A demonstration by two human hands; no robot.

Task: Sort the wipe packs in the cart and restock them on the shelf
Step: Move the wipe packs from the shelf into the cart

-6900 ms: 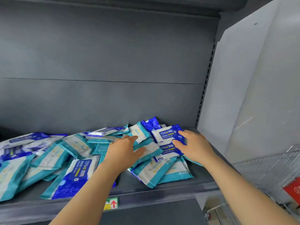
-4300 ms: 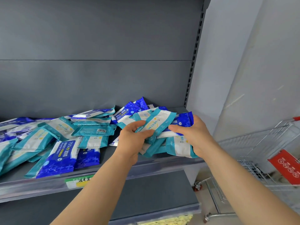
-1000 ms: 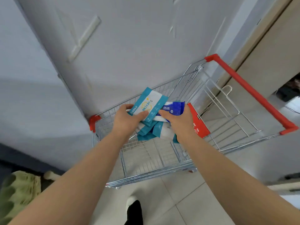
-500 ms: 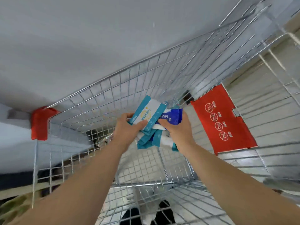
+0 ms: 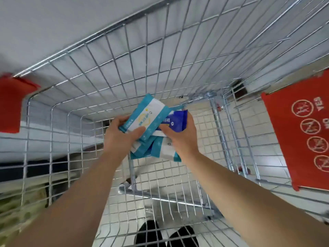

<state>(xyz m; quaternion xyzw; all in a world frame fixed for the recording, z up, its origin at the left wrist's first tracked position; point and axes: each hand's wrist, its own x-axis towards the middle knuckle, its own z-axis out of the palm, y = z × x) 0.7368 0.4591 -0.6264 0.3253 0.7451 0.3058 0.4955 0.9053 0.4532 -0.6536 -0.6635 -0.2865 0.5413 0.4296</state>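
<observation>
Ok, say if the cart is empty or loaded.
Empty: cart floor is bare mesh; left hand and right hand hold the wipe packs off it.

Illumination is bright, even and diffuse. Wide-angle distortion curves the cart (image 5: 146, 50) at the edges, where detail blurs.

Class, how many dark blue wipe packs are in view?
1. The dark blue pack is tucked under the top teal pack, gripped by the right hand. Others may be hidden beneath.
</observation>
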